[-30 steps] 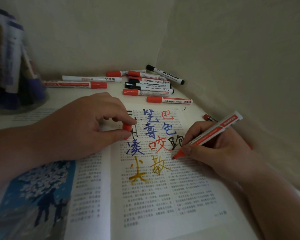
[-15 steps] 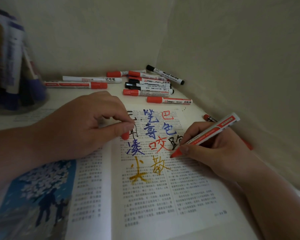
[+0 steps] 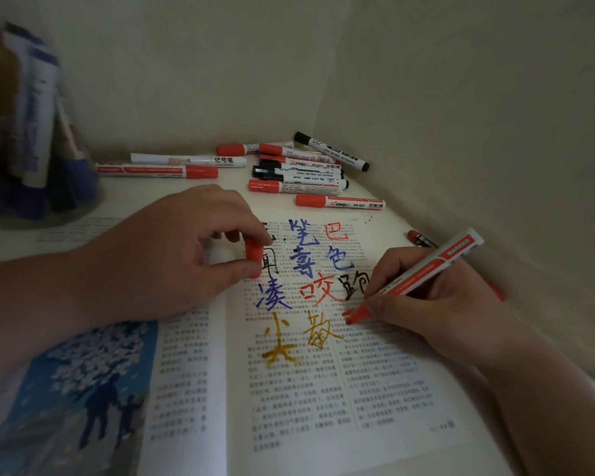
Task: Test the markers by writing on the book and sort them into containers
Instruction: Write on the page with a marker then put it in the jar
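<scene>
Right hand grips red marker, tip apparently touching book; left hand pinches cap.

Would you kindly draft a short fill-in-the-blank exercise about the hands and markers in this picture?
1. The right hand writes with a marker whose tip is ____ in colour.
2. The left hand pinches a small red ____ between thumb and forefinger.
3. The marker's tip touches the ____ page of the open book.
Missing words: red; cap; right.
</scene>
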Action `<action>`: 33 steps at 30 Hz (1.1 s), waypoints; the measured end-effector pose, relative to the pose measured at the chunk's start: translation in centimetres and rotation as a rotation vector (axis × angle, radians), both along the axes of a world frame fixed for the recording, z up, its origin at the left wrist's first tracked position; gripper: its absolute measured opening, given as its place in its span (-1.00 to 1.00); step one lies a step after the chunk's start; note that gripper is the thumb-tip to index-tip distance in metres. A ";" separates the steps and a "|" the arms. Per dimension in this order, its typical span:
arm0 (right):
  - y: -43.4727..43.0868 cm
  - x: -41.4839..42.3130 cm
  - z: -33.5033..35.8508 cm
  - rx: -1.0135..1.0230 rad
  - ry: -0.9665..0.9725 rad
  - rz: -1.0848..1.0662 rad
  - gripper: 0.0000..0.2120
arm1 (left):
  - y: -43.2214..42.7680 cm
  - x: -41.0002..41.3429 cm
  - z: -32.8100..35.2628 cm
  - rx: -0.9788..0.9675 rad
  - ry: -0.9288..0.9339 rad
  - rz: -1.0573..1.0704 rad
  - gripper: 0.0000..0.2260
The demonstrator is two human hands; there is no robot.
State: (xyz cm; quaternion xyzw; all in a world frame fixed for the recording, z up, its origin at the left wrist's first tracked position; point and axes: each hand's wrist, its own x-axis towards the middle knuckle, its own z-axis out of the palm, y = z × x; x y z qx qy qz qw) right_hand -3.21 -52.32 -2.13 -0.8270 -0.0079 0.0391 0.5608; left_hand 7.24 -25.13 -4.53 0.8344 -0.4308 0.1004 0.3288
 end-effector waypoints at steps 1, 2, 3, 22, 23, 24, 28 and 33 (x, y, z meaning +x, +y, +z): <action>0.0 -0.1 0.0 0.007 0.018 0.011 -0.94 | 0.0 0.0 0.0 0.004 0.003 0.000 -0.78; 0.1 -0.1 0.2 0.020 0.025 0.024 -0.94 | 0.0 0.0 0.0 0.008 0.010 0.002 -0.78; 0.1 -0.1 0.2 0.044 0.016 0.027 -0.93 | 0.0 -0.1 0.1 0.014 0.019 0.002 -0.79; 0.0 0.3 -0.3 0.059 -0.030 -0.014 -0.89 | -0.2 -1.3 0.8 -0.157 0.143 0.100 -0.73; -0.1 0.3 -0.3 0.049 -0.030 -0.011 -0.90 | -0.2 -1.3 0.7 -0.153 0.127 0.094 -0.74; -0.1 0.2 -0.2 0.047 -0.020 -0.003 -0.92 | -0.2 -1.3 0.7 -0.143 0.099 0.092 -0.75; -0.1 -0.1 0.1 0.070 0.026 0.094 -0.95 | 0.1 -0.9 0.6 -0.100 -0.003 0.101 -0.78; -0.2 0.0 0.0 -0.074 -0.024 0.058 -0.93 | 0.1 -0.8 0.5 -0.101 -0.078 0.074 -0.86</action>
